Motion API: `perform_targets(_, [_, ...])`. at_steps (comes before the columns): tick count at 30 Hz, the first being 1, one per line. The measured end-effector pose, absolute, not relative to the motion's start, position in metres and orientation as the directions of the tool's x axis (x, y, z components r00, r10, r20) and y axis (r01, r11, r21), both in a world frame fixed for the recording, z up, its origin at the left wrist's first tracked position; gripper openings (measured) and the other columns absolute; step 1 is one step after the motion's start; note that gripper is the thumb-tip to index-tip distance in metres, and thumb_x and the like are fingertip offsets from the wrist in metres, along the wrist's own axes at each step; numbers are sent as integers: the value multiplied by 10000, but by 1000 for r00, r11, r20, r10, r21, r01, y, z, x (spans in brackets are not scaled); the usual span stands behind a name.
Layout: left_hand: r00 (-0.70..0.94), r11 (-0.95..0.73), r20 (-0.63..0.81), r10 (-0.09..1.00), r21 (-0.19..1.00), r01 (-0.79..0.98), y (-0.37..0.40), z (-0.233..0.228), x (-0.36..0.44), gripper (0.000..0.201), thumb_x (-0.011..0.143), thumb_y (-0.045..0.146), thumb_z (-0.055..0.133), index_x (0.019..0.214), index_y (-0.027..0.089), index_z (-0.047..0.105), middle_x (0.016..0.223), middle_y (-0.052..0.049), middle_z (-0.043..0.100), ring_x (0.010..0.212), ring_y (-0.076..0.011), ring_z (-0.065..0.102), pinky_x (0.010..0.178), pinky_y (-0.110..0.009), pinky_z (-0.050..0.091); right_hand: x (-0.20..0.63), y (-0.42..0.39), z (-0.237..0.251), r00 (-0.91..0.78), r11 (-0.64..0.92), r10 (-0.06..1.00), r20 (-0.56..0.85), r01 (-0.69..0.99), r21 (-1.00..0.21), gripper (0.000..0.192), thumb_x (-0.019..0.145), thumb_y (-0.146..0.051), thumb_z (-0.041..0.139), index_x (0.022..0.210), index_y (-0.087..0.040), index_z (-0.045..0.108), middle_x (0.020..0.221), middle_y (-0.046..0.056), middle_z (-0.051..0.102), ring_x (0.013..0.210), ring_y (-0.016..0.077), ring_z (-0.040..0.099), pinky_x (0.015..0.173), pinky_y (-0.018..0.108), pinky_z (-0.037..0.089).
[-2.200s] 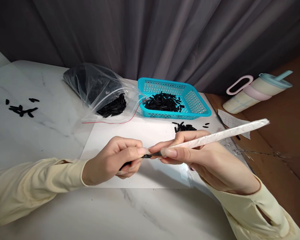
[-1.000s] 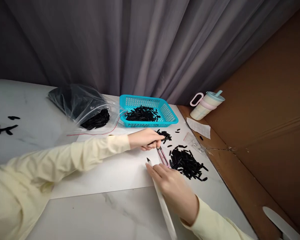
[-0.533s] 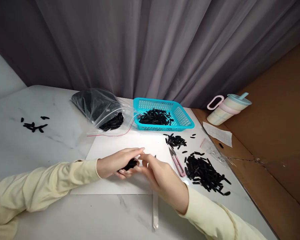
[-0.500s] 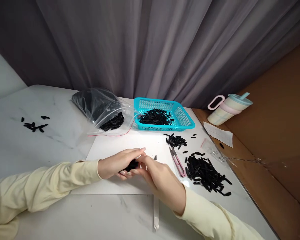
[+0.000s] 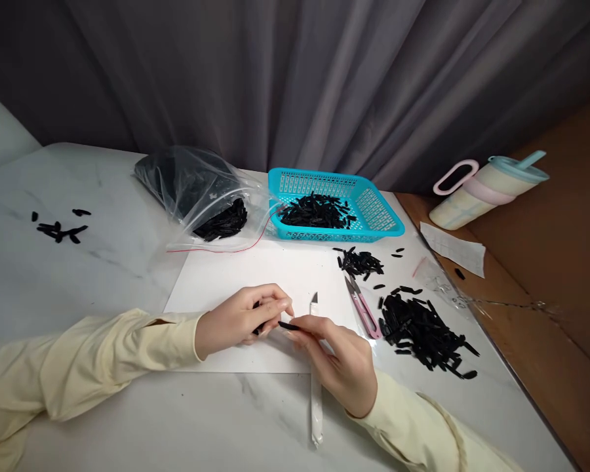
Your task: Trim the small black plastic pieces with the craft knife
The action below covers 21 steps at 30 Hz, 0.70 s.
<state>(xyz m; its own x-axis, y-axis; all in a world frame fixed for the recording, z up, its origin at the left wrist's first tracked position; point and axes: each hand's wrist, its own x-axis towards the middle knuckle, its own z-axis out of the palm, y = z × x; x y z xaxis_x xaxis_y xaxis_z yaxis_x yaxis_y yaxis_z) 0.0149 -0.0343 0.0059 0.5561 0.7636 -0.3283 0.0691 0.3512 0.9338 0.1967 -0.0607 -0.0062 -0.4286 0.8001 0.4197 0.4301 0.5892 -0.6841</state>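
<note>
My left hand (image 5: 240, 320) rests on the white sheet (image 5: 255, 275) with its fingers curled round a few small black pieces. My right hand (image 5: 341, 364) pinches one thin black piece (image 5: 289, 326) at its fingertips, right against my left hand's fingers. A long white-wrapped knife (image 5: 315, 367) lies on the sheet under my right hand, its blade tip pointing away from me. Pink snips (image 5: 362, 307) lie just right of the blade.
A heap of black pieces (image 5: 425, 331) lies right of the snips, a smaller cluster (image 5: 361, 262) beyond. A blue basket (image 5: 373, 206) and a clear plastic bag (image 5: 196, 190) hold more. A tumbler (image 5: 486, 190) lies on the brown board. Several stray pieces (image 5: 56, 226) lie far left.
I laid the white-wrapped knife on the sheet and my left hand fetched black pieces from the right. My right hand has now drawn one piece out of my left hand.
</note>
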Motion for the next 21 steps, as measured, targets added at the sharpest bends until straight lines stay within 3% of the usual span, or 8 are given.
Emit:
perform_targets(8, [556, 272, -273, 785, 958, 87, -38, 4, 14, 288, 843, 437, 490, 767, 160, 502, 505, 85, 379, 388, -22, 255, 353, -155, 204, 198, -61, -13, -362, 596, 798, 481, 364, -716, 81, 845, -114, 544, 884, -184, 561, 602, -25, 599, 477, 91, 568, 461, 197, 459])
perform_targets(14, [524, 149, -185, 831, 983, 111, -41, 6, 14, 254, 858, 369, 482, 734, 149, 505, 499, 85, 379, 401, -23, 271, 377, -172, 219, 198, -59, -11, -396, 683, 729, 558, 385, -620, 183, 838, -60, 536, 968, -187, 564, 743, 2, 671, 551, 95, 607, 514, 191, 481])
perform_targets(21, [481, 85, -146, 864, 985, 147, -41, 4, 14, 312, 870, 378, 459, 652, 154, 458, 476, 85, 387, 415, -30, 307, 413, -184, 251, 198, -58, -13, -437, 706, 706, 558, 368, -605, 223, 863, -40, 483, 1022, -179, 553, 806, 19, 684, 605, 97, 620, 565, 187, 497])
